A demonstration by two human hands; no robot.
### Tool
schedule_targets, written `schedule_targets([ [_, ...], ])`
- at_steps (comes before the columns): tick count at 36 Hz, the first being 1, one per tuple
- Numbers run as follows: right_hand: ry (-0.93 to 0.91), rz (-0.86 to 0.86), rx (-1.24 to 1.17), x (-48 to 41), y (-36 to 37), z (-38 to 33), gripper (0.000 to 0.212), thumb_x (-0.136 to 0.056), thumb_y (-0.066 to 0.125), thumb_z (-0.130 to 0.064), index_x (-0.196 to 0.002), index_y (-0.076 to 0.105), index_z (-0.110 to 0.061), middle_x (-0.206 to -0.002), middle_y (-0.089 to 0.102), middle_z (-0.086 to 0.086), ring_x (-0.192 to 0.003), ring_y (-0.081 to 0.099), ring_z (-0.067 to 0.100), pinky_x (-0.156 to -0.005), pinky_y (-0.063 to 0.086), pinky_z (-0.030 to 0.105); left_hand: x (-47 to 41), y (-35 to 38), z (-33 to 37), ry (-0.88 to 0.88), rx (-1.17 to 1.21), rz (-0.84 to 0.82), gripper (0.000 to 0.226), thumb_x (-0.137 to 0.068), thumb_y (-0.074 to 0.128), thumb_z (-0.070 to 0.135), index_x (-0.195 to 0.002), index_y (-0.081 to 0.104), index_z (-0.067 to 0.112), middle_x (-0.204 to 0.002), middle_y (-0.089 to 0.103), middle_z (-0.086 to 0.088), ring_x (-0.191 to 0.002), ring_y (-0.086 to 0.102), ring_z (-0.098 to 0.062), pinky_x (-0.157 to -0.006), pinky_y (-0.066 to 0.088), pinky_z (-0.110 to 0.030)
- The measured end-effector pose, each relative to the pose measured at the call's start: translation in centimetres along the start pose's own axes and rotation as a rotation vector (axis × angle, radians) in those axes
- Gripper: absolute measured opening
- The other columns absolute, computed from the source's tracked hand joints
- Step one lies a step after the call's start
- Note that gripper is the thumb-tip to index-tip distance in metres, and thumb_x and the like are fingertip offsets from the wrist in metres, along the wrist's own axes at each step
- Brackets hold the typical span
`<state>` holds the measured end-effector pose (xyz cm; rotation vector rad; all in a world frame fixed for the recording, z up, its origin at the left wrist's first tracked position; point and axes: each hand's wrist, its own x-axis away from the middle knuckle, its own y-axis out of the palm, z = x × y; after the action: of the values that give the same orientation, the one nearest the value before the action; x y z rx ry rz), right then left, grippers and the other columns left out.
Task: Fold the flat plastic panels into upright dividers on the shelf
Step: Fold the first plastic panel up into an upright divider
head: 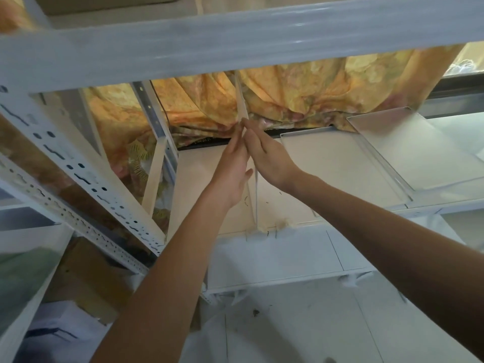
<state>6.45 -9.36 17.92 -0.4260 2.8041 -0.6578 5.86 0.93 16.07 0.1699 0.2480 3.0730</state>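
Note:
A clear plastic panel stands upright on the shelf board, seen edge-on as a thin line running from the front edge to the back. My left hand presses flat against its left face and my right hand against its right face, fingers straight and pointing toward the back. To the right, two more clear panels lie on the shelf: one flat and one tilted with a raised rim.
The white metal shelf beam crosses overhead. A perforated upright post slants at the left. An orange floral curtain hangs behind the shelf. Cardboard boxes sit on the lower left shelf.

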Motion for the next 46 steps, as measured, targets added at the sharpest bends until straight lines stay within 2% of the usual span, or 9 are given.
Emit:
schedule_targets([
  [5,0.001,0.029,-0.019,-0.5,0.3,1.1,0.047,-0.104,0.022,-0.036,-0.151,0.028,-0.029,-0.156,0.033,-0.008,-0.142,0.031,0.009,-0.104,0.021,0.015,-0.6,0.3,-0.5,-0.035,0.017,-0.066,0.063,-0.084,0.038,0.063,-0.143,0.02,0.052,-0.152,0.028,0.025,-0.141,0.028,-0.003,-0.115,0.023,-0.05],
  [15,0.028,0.015,0.044,-0.8,-0.2,1.1,0.049,-0.102,0.02,-0.04,-0.15,0.028,-0.033,-0.153,0.039,-0.004,-0.139,0.037,0.022,-0.116,0.029,0.042,-0.9,0.8,-0.6,-0.065,-0.035,-0.067,0.056,-0.087,0.032,0.062,-0.141,0.024,0.053,-0.153,0.025,0.026,-0.142,0.023,-0.004,-0.115,0.021,-0.051],
  [19,0.093,-0.035,-0.021,0.0,0.1,-0.4,0.053,-0.103,0.02,-0.044,-0.154,0.013,-0.032,-0.155,0.035,0.003,-0.14,0.036,0.025,-0.11,0.03,0.034,0.2,0.4,0.1,-0.095,-0.058,-0.025,0.053,-0.088,0.036,0.064,-0.139,0.033,0.051,-0.15,0.032,0.023,-0.14,0.028,-0.006,-0.115,0.022,-0.05],
  [22,0.229,-0.139,-0.214,0.4,0.2,-0.8,0.069,-0.096,0.021,-0.064,-0.154,0.0,-0.032,-0.158,0.026,-0.003,-0.143,0.029,0.019,-0.111,0.026,0.032,1.0,-0.1,0.4,-0.161,-0.084,0.072,0.053,-0.086,0.038,0.07,-0.135,0.042,0.05,-0.148,0.037,0.022,-0.138,0.033,-0.012,-0.114,0.025,-0.046],
  [25,0.255,-0.181,-0.251,1.1,0.2,-0.4,0.086,-0.08,0.017,-0.084,-0.151,0.021,-0.036,-0.154,0.034,-0.007,-0.141,0.033,0.015,-0.118,0.026,0.045,1.4,-0.9,0.2,-0.182,-0.055,0.081,0.055,-0.094,0.031,0.061,-0.14,0.043,0.035,-0.149,0.038,0.017,-0.139,0.034,-0.014,-0.113,0.026,-0.04],
  [29,0.27,-0.128,-0.234,2.9,0.3,0.1,0.086,-0.077,0.019,-0.086,-0.137,0.048,-0.033,-0.136,0.056,-0.006,-0.128,0.049,0.016,-0.113,0.034,0.044,2.3,-1.1,-0.4,-0.217,-0.046,0.087,0.053,-0.097,0.032,0.055,-0.139,0.046,0.026,-0.146,0.043,0.013,-0.137,0.037,-0.016,-0.115,0.026,-0.039],
  [36,0.231,-0.057,-0.208,3.6,-0.3,-0.9,0.047,-0.098,0.03,-0.055,-0.126,0.055,-0.027,-0.125,0.059,-0.003,-0.12,0.053,0.017,-0.11,0.039,0.041,3.1,-0.6,0.5,-0.19,-0.069,0.025,0.054,-0.098,0.033,0.051,-0.144,0.039,0.023,-0.149,0.041,0.01,-0.14,0.033,-0.016,-0.118,0.022,-0.041],
  [42,0.225,-0.031,-0.079,3.4,-0.9,-1.6,0.044,-0.094,0.04,-0.048,-0.121,0.063,-0.022,-0.12,0.065,0.0,-0.116,0.057,0.021,-0.105,0.044,0.042,3.9,0.3,1.5,-0.148,-0.09,-0.009,0.029,-0.1,0.041,0.036,-0.127,0.052,0.029,-0.139,0.049,0.009,-0.133,0.041,-0.015,-0.115,0.028,-0.036],
  [46,0.191,-0.019,0.012,3.1,-1.4,-1.9,0.036,-0.098,0.04,-0.04,-0.094,0.066,-0.016,-0.088,0.063,0.003,-0.086,0.058,0.026,-0.082,0.048,0.036,4.2,0.8,1.3,-0.151,-0.078,-0.026,0.032,-0.101,0.041,0.031,-0.132,0.049,0.03,-0.139,0.049,0.009,-0.133,0.043,-0.014,-0.116,0.026,-0.041],
])
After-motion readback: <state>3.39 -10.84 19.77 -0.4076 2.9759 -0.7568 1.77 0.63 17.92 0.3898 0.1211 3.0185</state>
